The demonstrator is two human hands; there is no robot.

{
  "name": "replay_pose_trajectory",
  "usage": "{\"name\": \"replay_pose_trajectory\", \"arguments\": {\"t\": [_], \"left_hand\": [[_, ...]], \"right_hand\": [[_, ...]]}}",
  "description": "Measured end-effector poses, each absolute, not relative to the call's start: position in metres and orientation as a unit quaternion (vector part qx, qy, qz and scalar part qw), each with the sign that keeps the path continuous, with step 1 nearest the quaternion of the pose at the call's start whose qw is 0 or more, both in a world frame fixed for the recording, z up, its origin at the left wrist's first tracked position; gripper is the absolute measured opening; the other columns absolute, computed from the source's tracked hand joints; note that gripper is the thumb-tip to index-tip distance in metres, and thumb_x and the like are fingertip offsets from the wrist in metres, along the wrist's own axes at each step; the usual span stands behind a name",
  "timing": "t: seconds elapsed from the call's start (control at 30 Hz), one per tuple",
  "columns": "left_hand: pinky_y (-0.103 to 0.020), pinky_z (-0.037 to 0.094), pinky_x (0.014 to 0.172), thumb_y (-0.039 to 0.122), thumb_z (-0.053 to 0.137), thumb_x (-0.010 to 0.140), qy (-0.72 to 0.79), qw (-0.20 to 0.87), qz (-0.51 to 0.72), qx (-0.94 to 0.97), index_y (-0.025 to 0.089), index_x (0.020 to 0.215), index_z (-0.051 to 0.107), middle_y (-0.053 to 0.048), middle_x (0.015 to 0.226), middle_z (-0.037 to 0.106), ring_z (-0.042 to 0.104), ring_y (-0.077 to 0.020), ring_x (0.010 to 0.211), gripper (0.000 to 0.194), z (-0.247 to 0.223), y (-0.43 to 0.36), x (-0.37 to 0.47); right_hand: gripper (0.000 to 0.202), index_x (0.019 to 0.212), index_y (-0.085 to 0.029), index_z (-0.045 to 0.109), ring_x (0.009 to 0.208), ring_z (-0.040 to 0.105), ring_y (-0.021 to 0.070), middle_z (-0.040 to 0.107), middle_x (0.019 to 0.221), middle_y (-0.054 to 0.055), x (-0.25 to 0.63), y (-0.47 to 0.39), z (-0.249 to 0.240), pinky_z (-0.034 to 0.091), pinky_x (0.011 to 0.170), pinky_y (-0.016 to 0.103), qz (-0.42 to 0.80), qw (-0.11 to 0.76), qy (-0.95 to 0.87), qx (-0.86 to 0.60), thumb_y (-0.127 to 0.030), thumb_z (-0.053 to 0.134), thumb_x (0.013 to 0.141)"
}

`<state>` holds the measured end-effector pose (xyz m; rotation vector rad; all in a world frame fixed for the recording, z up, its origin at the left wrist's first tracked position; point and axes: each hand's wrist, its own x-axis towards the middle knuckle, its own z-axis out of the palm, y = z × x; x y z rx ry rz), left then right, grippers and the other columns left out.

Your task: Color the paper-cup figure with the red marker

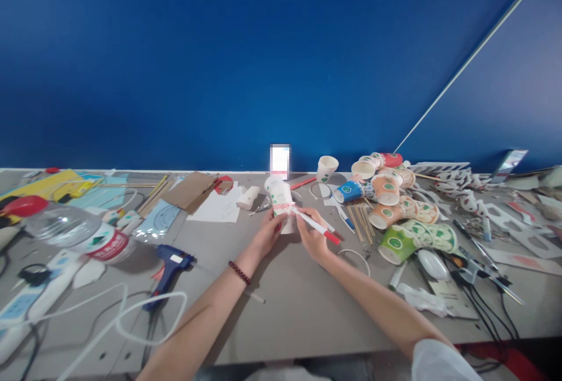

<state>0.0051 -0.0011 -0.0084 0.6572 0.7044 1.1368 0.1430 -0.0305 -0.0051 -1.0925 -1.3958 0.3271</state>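
Just above the table's middle, my left hand [266, 233] is closed round a white paper cup [287, 226] with a red patterned band. A white cup with green marks [279, 191] lines up behind it; whether the two are joined, I cannot tell. My right hand [311, 237] grips a white marker [317, 226] with a red end. The marker slants across my fingers, its far end at the cup's side. Both hands are close together, and the fingertips are partly hidden.
Several printed paper cups [389, 191] lie to the right, near wooden sticks [360, 223]. Left stand a blue glue gun [169, 275], a plastic bottle [83, 232] and a power strip [41, 293], with a white cable looping across. A blue wall [281, 65] closes off the back.
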Motion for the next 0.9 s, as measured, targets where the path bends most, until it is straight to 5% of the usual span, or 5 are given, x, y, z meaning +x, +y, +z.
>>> {"name": "replay_pose_trajectory", "arguments": {"t": [0.43, 0.9], "left_hand": [[-0.033, 0.053, 0.085, 0.031, 0.080, 0.071, 0.318, 0.737, 0.510, 0.309, 0.012, 0.109, 0.074, -0.011, 0.101, 0.076, 0.069, -0.0219, 0.091, 0.043, -0.0008, -0.0025, 0.0052], [-0.040, 0.046, 0.100, 0.029, 0.083, 0.071, 0.318, 0.734, 0.514, 0.308, 0.013, 0.112, 0.074, -0.013, 0.109, 0.076, 0.069, -0.0261, 0.101, 0.045, -0.0066, -0.0011, 0.0042]], "right_hand": [[0.017, 0.091, -0.022, 0.067, 0.079, 0.070, 0.0218, 0.073, 0.085, 0.006, 0.1454, -0.0261, -0.0113, 0.057, 0.073, 0.036, 0.184, 0.639, -0.563, -0.490, -0.038, 0.062, 0.092], [0.014, 0.090, -0.023, 0.069, 0.079, 0.071, 0.0218, 0.076, 0.085, 0.005, 0.1439, -0.0274, -0.0084, 0.058, 0.074, 0.037, 0.147, 0.620, -0.588, -0.499, -0.035, 0.063, 0.090]]}}
